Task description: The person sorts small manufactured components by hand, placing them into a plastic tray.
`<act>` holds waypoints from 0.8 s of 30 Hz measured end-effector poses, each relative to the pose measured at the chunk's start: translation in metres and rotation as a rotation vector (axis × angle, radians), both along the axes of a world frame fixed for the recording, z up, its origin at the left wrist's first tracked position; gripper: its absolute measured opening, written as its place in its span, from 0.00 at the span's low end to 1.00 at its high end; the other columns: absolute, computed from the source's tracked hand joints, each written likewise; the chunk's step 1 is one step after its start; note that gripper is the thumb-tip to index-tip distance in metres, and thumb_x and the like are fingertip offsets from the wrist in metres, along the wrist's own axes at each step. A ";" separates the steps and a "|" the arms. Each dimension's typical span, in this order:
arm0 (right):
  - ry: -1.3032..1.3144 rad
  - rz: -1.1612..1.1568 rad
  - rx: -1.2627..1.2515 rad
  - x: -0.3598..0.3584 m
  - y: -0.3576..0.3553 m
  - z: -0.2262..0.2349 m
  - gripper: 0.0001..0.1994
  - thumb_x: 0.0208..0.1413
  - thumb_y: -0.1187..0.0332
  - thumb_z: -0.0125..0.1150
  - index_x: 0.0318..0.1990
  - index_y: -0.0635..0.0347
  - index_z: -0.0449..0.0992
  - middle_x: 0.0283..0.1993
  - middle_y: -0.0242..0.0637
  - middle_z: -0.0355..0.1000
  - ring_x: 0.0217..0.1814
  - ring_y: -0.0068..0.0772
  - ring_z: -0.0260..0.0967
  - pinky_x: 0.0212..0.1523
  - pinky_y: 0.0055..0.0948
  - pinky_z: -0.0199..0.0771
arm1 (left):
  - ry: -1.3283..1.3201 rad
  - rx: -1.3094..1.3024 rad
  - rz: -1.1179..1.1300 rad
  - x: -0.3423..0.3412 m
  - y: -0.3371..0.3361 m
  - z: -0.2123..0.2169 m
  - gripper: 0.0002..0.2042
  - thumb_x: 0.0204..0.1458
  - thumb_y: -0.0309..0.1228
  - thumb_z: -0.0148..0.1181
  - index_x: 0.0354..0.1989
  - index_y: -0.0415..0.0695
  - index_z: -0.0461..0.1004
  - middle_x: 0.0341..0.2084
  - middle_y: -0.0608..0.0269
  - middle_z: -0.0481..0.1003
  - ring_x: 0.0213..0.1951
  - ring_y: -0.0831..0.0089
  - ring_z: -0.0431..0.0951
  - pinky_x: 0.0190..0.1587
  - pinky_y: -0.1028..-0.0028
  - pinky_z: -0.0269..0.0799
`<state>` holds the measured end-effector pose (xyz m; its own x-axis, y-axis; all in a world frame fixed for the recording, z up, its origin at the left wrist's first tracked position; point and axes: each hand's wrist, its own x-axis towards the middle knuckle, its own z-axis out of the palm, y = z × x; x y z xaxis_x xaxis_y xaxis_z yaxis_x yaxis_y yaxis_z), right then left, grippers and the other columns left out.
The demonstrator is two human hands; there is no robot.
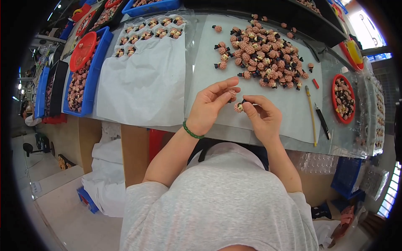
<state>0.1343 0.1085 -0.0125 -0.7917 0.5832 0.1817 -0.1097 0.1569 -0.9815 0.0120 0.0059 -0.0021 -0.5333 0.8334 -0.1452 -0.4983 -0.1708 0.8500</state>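
Work surface [201, 129] with sheets, trays and small pink figurines; two hands at the near edge.

Surface, glass-topped, carrying: white sheet [142, 83] with sorted figurines in rows at its far end; grey sheet [289, 108] bearing a loose heap of figurines [266, 56]; blue tray [98, 71] at left with a red lid [82, 51]; red dish [343, 98] at right; yellow stick and dark pen just beside it. Left hand [211, 106], fingers half spread, touches one piece. Right hand [261, 117] pinches a pink figurine [239, 107] between thumb and forefinger, just above the grey sheet's near edge. Judged best handled low over the sheet, gripped lightly by the body, turned toward the light.
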 end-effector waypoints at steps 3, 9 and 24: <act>0.015 -0.058 -0.107 -0.009 -0.007 0.004 0.09 0.50 0.75 0.57 0.39 0.68 0.72 0.36 0.36 0.70 0.34 0.21 0.68 0.32 0.18 0.70 | 0.171 -0.050 -0.017 0.005 -0.003 -0.008 0.15 0.54 0.23 0.46 0.50 0.36 0.64 0.48 0.58 0.66 0.47 0.74 0.67 0.48 0.76 0.63; 0.000 -0.105 -0.197 -0.011 -0.014 0.000 0.07 0.51 0.73 0.56 0.36 0.69 0.72 0.31 0.37 0.70 0.30 0.22 0.68 0.28 0.21 0.71 | 0.247 0.002 -0.009 0.022 -0.011 -0.006 0.15 0.53 0.23 0.49 0.50 0.35 0.65 0.46 0.59 0.67 0.44 0.76 0.68 0.46 0.78 0.66; -0.010 -0.002 -0.257 -0.011 -0.019 0.008 0.18 0.60 0.61 0.41 0.38 0.69 0.72 0.31 0.38 0.69 0.30 0.24 0.65 0.31 0.22 0.68 | 1.537 -0.884 0.529 -0.207 -0.052 0.010 0.15 0.42 0.30 0.57 0.39 0.38 0.72 0.25 0.52 0.74 0.27 0.62 0.74 0.34 0.71 0.68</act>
